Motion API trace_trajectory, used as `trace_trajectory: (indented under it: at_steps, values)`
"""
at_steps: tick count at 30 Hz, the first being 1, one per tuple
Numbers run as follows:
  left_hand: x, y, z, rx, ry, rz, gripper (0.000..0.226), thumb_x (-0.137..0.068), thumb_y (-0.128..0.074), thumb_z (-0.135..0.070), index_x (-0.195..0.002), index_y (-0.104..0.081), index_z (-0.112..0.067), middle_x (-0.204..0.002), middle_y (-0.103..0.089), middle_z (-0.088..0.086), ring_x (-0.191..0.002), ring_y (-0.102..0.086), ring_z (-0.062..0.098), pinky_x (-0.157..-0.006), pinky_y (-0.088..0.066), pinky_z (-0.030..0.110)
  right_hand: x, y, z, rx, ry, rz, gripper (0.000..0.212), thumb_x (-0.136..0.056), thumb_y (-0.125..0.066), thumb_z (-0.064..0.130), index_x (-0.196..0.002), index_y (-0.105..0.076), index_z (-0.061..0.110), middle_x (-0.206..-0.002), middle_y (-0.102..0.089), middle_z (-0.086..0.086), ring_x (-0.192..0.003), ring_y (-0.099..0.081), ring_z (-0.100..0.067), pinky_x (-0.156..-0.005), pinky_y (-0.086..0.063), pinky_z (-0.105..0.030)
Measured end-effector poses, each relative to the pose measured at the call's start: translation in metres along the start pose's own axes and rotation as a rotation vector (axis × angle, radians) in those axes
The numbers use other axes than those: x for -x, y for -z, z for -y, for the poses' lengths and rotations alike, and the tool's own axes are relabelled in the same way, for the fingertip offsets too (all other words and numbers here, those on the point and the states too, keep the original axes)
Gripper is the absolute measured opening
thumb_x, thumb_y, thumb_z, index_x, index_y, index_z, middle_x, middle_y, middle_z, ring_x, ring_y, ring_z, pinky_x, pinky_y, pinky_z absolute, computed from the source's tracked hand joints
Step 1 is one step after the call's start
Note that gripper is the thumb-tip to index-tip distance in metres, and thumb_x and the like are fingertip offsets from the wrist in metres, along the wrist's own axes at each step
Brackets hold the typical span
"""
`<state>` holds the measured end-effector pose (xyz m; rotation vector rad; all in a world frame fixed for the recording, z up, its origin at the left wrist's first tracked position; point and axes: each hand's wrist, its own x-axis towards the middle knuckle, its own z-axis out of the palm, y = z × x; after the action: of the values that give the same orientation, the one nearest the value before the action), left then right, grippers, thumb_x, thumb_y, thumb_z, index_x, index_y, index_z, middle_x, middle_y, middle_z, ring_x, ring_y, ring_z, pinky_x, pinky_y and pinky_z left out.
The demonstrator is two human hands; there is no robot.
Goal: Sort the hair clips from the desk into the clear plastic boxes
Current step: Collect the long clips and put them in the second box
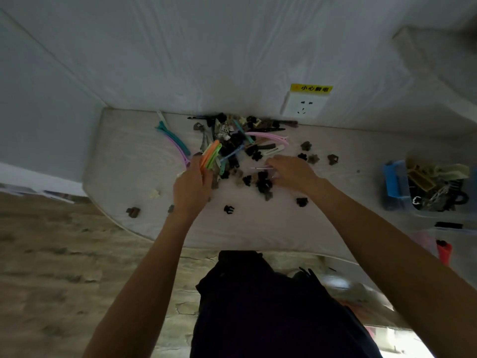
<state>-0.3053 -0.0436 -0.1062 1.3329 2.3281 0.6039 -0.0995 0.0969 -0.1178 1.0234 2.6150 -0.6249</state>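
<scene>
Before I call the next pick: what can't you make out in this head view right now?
- Right hand fingertips: curled down over the pile; what they grip, beyond a thin pin, is hidden by the hand.
- Left hand: how many long clips it holds is hidden by the fingers and blur.
- Clear box: cut off by the right edge; contents a blurred tangle.
- Pile: dark clips merge in dim light.

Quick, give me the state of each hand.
Left hand: grips a bundle of long orange and green plastic clips.
Right hand: pinches a thin pale clip.
</scene>
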Motion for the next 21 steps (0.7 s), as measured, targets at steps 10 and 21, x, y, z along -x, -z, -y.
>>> trace_trajectory:
  at_steps: [10, 21]
  values:
    - [-0.032, 0.023, 0.033, -0.231, 0.061, 0.115, 0.042, -0.085, -0.061, -0.034, -0.118, -0.045, -0.013, -0.108, -0.06, 0.012, -0.094, -0.059, 0.034, -0.075, -0.046, 0.041, 0.015, -0.002, 0.0, -0.013, -0.163, 0.006, 0.032, -0.094, -0.046, 0.036, -0.098, -0.051, 0.004, -0.098, -0.058, -0.016, -0.071, -0.049, -0.024, -0.059, -0.034, -0.031]
    - [-0.041, 0.024, 0.039, -0.261, -0.007, 0.126, 0.026, -0.088, -0.057, -0.03, -0.104, -0.053, -0.01, -0.099, -0.064, 0.013, -0.09, -0.06, 0.033, -0.073, -0.046, 0.038, 0.03, 0.031, -0.005, -0.106, -0.198, -0.226, 0.035, -0.098, -0.041, 0.021, -0.13, -0.042, 0.009, -0.096, -0.065, -0.018, -0.072, -0.057, -0.028, -0.059, -0.034, -0.028]
